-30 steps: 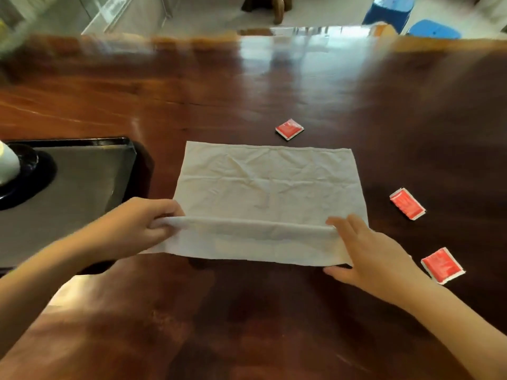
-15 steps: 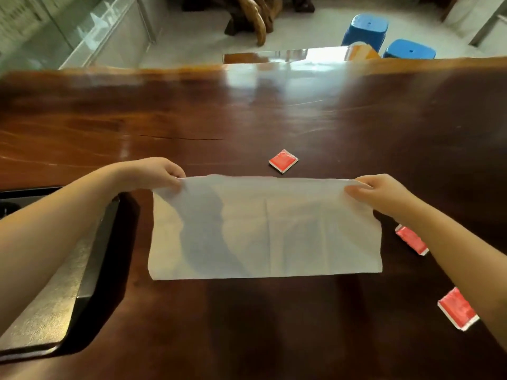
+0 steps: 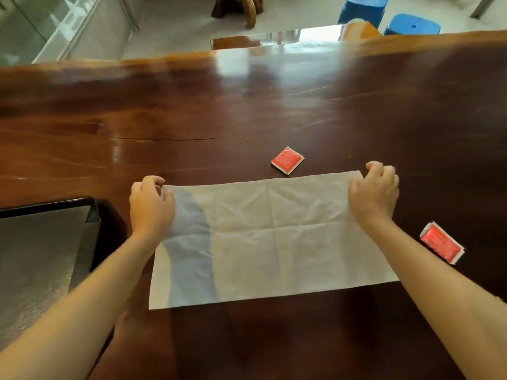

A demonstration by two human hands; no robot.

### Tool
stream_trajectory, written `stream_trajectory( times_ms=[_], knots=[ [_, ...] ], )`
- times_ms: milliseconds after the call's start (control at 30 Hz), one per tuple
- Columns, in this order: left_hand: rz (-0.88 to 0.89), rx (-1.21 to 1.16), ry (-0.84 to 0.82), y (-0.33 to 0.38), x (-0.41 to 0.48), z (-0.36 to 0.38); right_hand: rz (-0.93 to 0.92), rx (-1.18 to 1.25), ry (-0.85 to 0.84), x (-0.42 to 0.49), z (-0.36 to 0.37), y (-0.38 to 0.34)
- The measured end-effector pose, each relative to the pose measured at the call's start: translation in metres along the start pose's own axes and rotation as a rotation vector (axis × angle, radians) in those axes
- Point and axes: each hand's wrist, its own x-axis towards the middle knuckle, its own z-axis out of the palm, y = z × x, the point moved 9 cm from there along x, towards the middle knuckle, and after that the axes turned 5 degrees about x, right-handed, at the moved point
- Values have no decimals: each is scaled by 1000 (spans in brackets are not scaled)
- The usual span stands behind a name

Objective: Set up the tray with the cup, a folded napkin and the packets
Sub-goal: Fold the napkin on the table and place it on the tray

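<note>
A white napkin (image 3: 274, 242) lies folded in half on the dark wooden table, its long side running left to right. My left hand (image 3: 151, 207) pinches its far left corner and my right hand (image 3: 374, 194) pinches its far right corner. One red packet (image 3: 287, 160) lies just beyond the napkin's far edge. A second red packet (image 3: 441, 246) lies to the right of the napkin, beside my right forearm. The metal tray (image 3: 41, 242) with a black rim sits at the left edge of view. The cup is out of sight.
The wooden table (image 3: 247, 111) stretches far ahead with a glossy top. Past its far edge are two blue stools (image 3: 411, 23) and a wooden piece on the floor. A glass partition (image 3: 68, 26) stands at the upper left.
Both hands carried the napkin's near edge up and over to the far edge, folding it in half, then laid it down flat. The view tilted so the cup and third packet left the frame.
</note>
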Motion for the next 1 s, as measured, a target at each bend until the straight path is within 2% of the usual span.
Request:
stream_trajectory(
  times_ms=[67,100,167,233,267,300,433,700,1000],
  knots=[
    [159,55,119,22,-27,0,-107,8,50,-14,6,-32],
    [260,61,110,38,-45,9,-170,133,7,-29,18,-57],
    [392,113,-24,62,-76,42,-395,289,-157,-73,51,-114],
    [396,232,-113,67,-88,67,-662,143,-373,-126,93,-159],
    [383,279,-117,65,-87,71,-698,25,-477,-144,111,-163],
    [375,317,-115,61,-83,73,-688,-37,-528,-152,120,-159],
    [343,393,-143,37,-69,71,-646,-110,-495,-132,112,-130],
    [330,406,-151,20,-58,59,-381,-222,-415,-44,66,-16],
    [324,411,-161,20,-56,59,-400,-241,-411,-37,58,-6]
  ],
)
